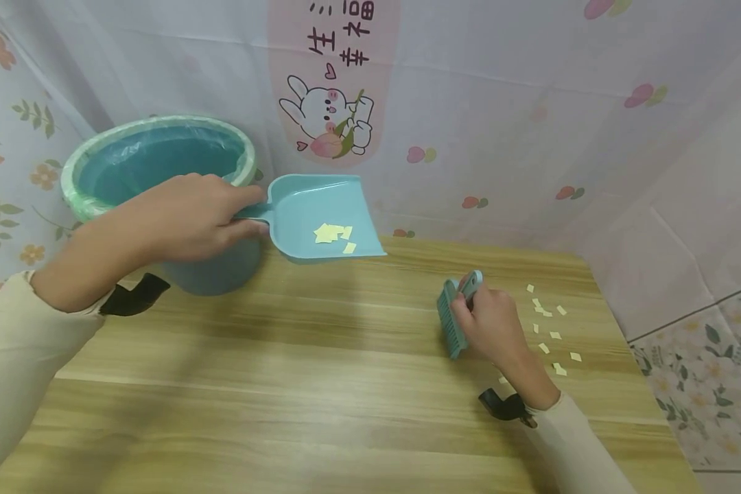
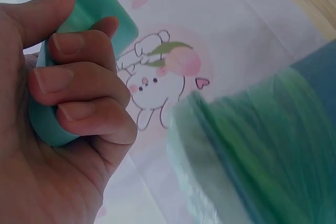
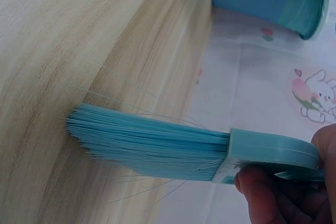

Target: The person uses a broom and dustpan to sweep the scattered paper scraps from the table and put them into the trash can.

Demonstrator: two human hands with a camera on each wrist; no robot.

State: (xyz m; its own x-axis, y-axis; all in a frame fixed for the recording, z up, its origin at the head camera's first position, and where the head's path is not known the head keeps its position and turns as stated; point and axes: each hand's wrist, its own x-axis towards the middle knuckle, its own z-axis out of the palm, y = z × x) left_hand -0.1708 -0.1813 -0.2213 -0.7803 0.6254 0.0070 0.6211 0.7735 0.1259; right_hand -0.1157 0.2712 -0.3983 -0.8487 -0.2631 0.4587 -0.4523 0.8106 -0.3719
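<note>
Pale cloth point(image 1: 500, 103) printed with a cartoon rabbit and small pink-and-green motifs hangs behind a wood-grain worktop point(image 1: 272, 405). Toward the far left stands a blue bin point(image 1: 219, 271) with a greenish liner point(image 1: 77, 199) folded over its rim. The left hand point(image 1: 197, 216), partly covering the bin in the head view, grips the handle of a light-blue dustpan point(image 1: 302, 206); its fingers point(image 2: 79, 80) are curled round the handle, thumb laid along it. Beyond those fingertips the pan reaches out to the right, held up off the worktop, with a small cluster of yellow scraps point(image 1: 330, 233) lying in it. Over the worktop's right part, the right hand point(image 1: 494, 322) has its fingers closed about the handle of a blue brush point(image 1: 449, 319). The bristles extend from the grip down toward the worktop; whether their tips touch it, I cannot tell. More scraps point(image 1: 556, 335) lie scattered to the right of that hand.
</note>
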